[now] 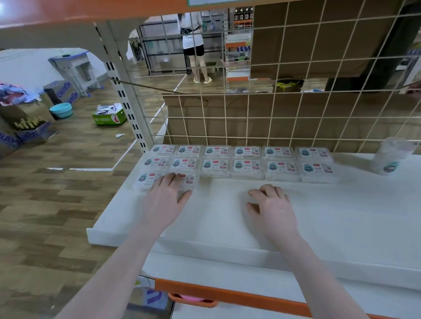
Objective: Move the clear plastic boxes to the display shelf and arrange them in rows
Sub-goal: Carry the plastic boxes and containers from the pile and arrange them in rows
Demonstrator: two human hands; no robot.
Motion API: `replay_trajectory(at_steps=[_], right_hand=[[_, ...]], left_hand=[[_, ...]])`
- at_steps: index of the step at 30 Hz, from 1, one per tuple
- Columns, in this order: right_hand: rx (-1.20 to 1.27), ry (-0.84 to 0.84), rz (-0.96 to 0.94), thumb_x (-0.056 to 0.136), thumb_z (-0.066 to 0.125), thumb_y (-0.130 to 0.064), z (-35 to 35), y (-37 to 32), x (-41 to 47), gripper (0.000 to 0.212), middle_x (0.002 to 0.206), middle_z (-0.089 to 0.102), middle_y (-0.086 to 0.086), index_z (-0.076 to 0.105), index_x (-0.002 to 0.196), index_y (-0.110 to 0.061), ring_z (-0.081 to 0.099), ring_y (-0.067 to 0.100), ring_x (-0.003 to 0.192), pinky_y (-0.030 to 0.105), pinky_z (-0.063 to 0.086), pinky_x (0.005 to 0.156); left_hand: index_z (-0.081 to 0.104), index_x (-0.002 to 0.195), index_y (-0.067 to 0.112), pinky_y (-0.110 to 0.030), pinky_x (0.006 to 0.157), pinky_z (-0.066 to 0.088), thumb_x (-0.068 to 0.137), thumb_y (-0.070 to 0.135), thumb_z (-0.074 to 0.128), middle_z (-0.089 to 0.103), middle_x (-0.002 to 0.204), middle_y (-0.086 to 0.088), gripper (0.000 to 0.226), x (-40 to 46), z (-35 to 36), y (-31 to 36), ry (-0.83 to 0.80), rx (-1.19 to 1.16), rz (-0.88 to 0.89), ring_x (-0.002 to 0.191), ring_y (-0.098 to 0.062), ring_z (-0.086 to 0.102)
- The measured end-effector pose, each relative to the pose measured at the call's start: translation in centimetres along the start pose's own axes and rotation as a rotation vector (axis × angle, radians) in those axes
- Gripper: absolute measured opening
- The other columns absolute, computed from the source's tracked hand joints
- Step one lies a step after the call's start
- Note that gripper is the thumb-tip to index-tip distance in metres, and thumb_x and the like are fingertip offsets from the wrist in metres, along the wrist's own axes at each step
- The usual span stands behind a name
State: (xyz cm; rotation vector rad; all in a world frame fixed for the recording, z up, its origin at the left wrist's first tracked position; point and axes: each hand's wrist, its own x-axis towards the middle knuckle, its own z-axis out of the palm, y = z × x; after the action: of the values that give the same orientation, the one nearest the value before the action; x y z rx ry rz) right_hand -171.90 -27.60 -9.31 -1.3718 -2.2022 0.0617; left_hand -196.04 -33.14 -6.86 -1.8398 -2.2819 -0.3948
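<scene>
Fourteen or so boxes [215,167] sit on the shelf [302,215], packed along its back edge against the wire grid [298,113]. Two full rows of six run from the left corner toward the right; a third, front row has only two boxes, at the left edge.

Left hand [166,193] lies flat on top of those two front boxes, fingers straight, pressing or nudging, not gripping. Right hand [269,205] rests on bare shelf near the middle, fingers loosely curled, holding nothing, just in front of the second row and not touching any box.

Step in hand, as judged: squaring up the start of row three. Task looks well along, but the front row is mostly unfilled.

Next move likely calls for fetching more boxes from off the shelf; no supply shows within reach. New boxes should go right of the left hand, butted against the second row, labels up.

One clear cup [393,156] stands near the back right, apart from the rows.

Boxes look light and slippery; a hard push could skew neighbours.
</scene>
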Motion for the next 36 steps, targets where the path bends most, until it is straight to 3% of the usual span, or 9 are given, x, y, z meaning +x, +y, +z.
replay_trajectory(at_steps=[7,10,12,17,19,21,27,32,36], right_hand=[[-0.091,-0.044,-0.008,0.062,0.08,-0.014,-0.7,-0.3,-0.7,0.021,0.078,0.063,0.009,0.07,0.08,-0.009,0.061,0.032,0.072,0.037,0.051,0.062],[-0.161,-0.085,0.099,0.085,0.06,-0.023,-1.8,-0.4,-1.2,0.024,0.102,0.062,0.012,0.066,0.103,-0.008,0.056,0.033,0.097,0.038,0.044,0.081],[-0.171,-0.067,0.188,0.09,0.052,-0.025,-2.4,-0.2,-1.9,0.027,0.107,0.06,0.012,0.063,0.109,-0.008,0.052,0.032,0.102,0.038,0.041,0.085],[-0.199,0.063,0.38,0.084,0.061,-0.018,-3.8,-1.0,-4.7,0.018,0.09,0.063,0.014,0.066,0.096,-0.005,0.056,0.034,0.086,0.039,0.045,0.073],[-0.208,0.138,0.445,0.076,0.071,-0.013,-4.2,-1.9,-5.8,0.016,0.082,0.062,0.014,0.068,0.089,-0.005,0.058,0.036,0.077,0.039,0.047,0.065],[-0.248,0.264,0.48,0.067,0.077,-0.007,-4.5,-2.9,-7.2,0.018,0.074,0.062,0.012,0.068,0.082,-0.006,0.058,0.034,0.066,0.036,0.048,0.057],[-0.381,0.407,0.63,0.072,0.076,-0.008,-6.7,-4.5,-12.0,0.023,0.082,0.064,0.013,0.067,0.093,-0.003,0.06,0.035,0.075,0.037,0.05,0.063],[-0.49,0.451,0.728,0.071,0.077,-0.008,-10.0,-4.1,-15.5,0.023,0.08,0.063,0.013,0.067,0.091,-0.003,0.059,0.033,0.072,0.033,0.047,0.063],[-0.518,0.46,0.818,0.073,0.076,-0.012,-12.0,-1.9,-17.9,0.029,0.087,0.064,0.017,0.066,0.098,-0.002,0.06,0.037,0.08,0.039,0.049,0.068]], left_hand=[[0.067,0.106,0.001,-0.045,0.082,0.053,0.078,0.052,0.04,0.067,0.103,-0.017,0.064,-0.4,-0.5,0.6,-0.049,0.001,-0.013,0.095,-0.038,0.063],[0.066,0.106,0.0,-0.048,0.084,0.052,0.079,0.052,0.038,0.066,0.102,-0.018,0.065,-0.6,-0.3,0.4,-0.069,-0.027,-0.014,0.096,-0.04,0.062],[0.066,0.105,0.0,-0.048,0.086,0.051,0.081,0.05,0.038,0.066,0.102,-0.017,0.063,-0.7,-0.3,0.4,-0.07,-0.051,-0.001,0.096,-0.039,0.062],[0.067,0.1,-0.002,-0.05,0.087,0.049,0.085,0.045,0.043,0.067,0.1,-0.018,0.055,-1.0,-1.8,1.3,-0.074,-0.163,0.103,0.098,-0.041,0.06],[0.066,0.105,-0.003,-0.048,0.091,0.046,0.088,0.037,0.058,0.065,0.108,-0.019,0.044,-1.2,-2.3,1.8,-0.062,-0.213,0.132,0.104,-0.04,0.057],[0.062,0.114,-0.002,-0.047,0.097,0.04,0.09,0.033,0.059,0.06,0.122,-0.018,0.043,-1.4,-2.7,2.4,-0.073,-0.251,0.166,0.116,-0.038,0.051],[0.047,0.137,0.013,-0.038,0.106,0.031,0.095,0.044,0.043,0.04,0.145,-0.008,0.052,-2.1,-4.0,5.5,-0.211,-0.365,0.352,0.133,-0.027,0.035],[0.045,0.138,0.014,-0.037,0.107,0.03,0.095,0.046,0.042,0.038,0.147,-0.006,0.054,-3.2,-4.4,9.4,-0.26,-0.413,0.458,0.135,-0.024,0.032],[0.041,0.141,0.016,-0.037,0.109,0.028,0.096,0.047,0.04,0.035,0.149,-0.005,0.055,-4.1,-5.1,13.5,-0.276,-0.425,0.535,0.137,-0.024,0.029]])
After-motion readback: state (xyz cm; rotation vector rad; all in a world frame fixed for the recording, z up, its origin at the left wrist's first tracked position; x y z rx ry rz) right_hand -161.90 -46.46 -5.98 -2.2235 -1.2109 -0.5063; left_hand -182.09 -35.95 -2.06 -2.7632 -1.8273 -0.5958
